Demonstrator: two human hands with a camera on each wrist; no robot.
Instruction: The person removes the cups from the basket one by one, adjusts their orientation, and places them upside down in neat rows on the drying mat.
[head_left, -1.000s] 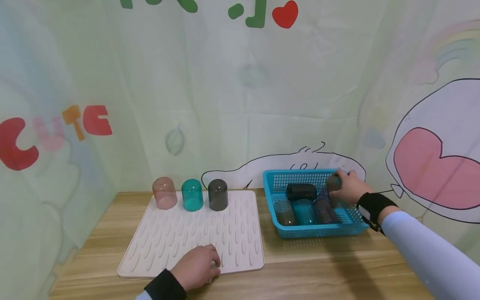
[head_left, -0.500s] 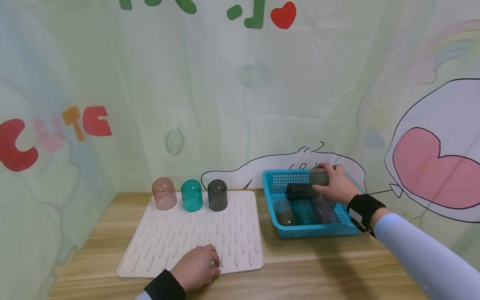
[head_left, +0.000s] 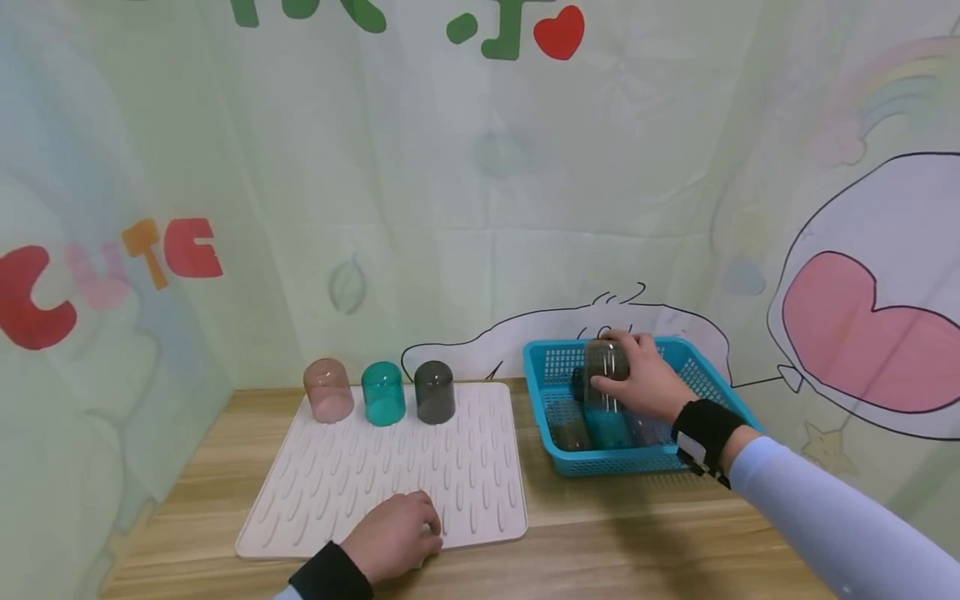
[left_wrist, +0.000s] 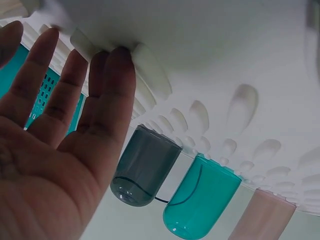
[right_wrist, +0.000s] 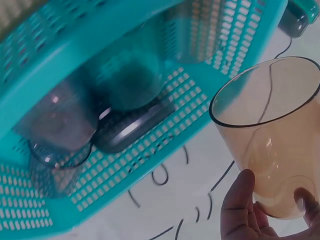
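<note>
In the head view, my right hand (head_left: 648,383) grips a clear brownish cup (head_left: 604,367) by its base end, rim down, above the blue basket (head_left: 652,460). The right wrist view shows this cup (right_wrist: 265,160) tinted amber, with thumb and fingertips around its base. My left hand (head_left: 396,535) rests at the front edge of the white ridged mat (head_left: 352,492). Its fingers look extended in the left wrist view, touching the mat's edge region. Pink (head_left: 328,392), teal (head_left: 383,394) and dark grey (head_left: 435,392) cups stand upside down along the mat's back edge.
Several more cups lie in the basket, among them a teal cup (head_left: 609,429), a brownish cup (head_left: 572,435) and a dark cup (right_wrist: 132,127). Mat and basket sit on a wooden table (head_left: 570,550). A printed curtain (head_left: 450,275) hangs close behind them.
My right hand has lifted the brownish cup from the basket's right side and carried it left, over the other cups. The left hand and the three cups on the mat have stayed put.
</note>
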